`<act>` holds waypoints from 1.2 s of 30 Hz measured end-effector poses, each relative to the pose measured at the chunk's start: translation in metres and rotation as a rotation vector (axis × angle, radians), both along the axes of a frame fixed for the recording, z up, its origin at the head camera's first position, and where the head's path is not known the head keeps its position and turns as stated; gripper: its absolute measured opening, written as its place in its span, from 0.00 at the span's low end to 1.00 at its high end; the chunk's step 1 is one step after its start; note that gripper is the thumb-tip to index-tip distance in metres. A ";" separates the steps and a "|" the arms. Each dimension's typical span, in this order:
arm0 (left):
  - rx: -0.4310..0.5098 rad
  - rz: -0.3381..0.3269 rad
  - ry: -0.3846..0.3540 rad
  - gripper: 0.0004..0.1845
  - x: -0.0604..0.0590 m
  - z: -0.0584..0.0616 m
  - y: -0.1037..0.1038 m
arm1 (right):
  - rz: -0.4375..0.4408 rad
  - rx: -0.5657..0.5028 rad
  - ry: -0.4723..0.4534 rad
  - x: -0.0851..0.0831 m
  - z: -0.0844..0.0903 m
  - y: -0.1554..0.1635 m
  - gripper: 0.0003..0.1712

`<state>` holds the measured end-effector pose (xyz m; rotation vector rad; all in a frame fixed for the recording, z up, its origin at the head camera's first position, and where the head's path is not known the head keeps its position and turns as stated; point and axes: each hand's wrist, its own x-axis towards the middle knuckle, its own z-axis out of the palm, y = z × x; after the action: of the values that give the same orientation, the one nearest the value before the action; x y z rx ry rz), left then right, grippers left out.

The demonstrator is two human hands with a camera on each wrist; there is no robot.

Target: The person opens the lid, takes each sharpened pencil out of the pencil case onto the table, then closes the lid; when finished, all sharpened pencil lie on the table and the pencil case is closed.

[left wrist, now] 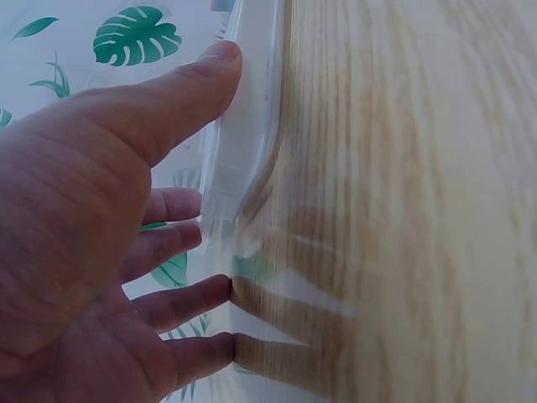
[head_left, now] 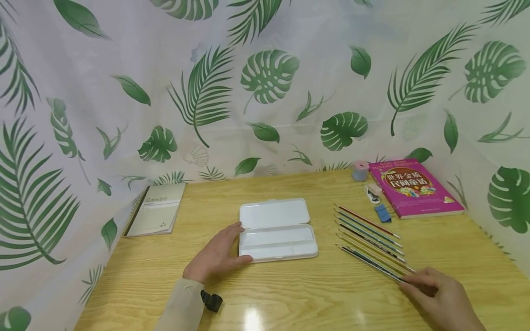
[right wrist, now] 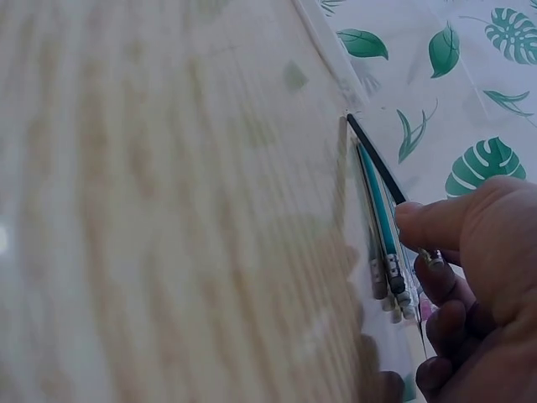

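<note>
Pencil case (head_left: 277, 230), white plastic and lying open with its lid folded back, sits mid-table on the wooden desk (head_left: 290, 294); it is the biggest piece you are handling. It looks light and stiff but slick, so expect it to skate on the glossy wood unless it is braced. Your left hand (head_left: 217, 253) does that now: fingers nearly straight, thumb pressed along the near left edge of the case (left wrist: 243, 126), fingertips on the desk beside it, nothing clasped.

Next in size is the row of pencils (head_left: 370, 241), lying side by side just right of the case, points toward the back. They are thin, rigid and feather-light, and they will roll if nudged. Take them near the eraser end, where the metal ferrules (right wrist: 394, 281) offer some bite, rather than mid-shaft.

Your right hand (head_left: 440, 299) is at that end now, thumb and fingers pinching the nearest, dark pencil (right wrist: 377, 159) close to its ferrule, the tip angled slightly away from its neighbours. Keep the pinch gentle; a sharpened lead snaps easily.
</note>
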<state>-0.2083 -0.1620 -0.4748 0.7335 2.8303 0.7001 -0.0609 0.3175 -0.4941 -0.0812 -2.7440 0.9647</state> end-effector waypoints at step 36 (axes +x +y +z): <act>-0.006 -0.005 0.006 0.45 0.001 -0.001 0.000 | 0.032 0.101 0.080 0.003 -0.009 0.005 0.08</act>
<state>-0.2074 -0.1616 -0.4759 0.7432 2.8340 0.6890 -0.0576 0.3222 -0.5032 0.0187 -2.7230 0.8171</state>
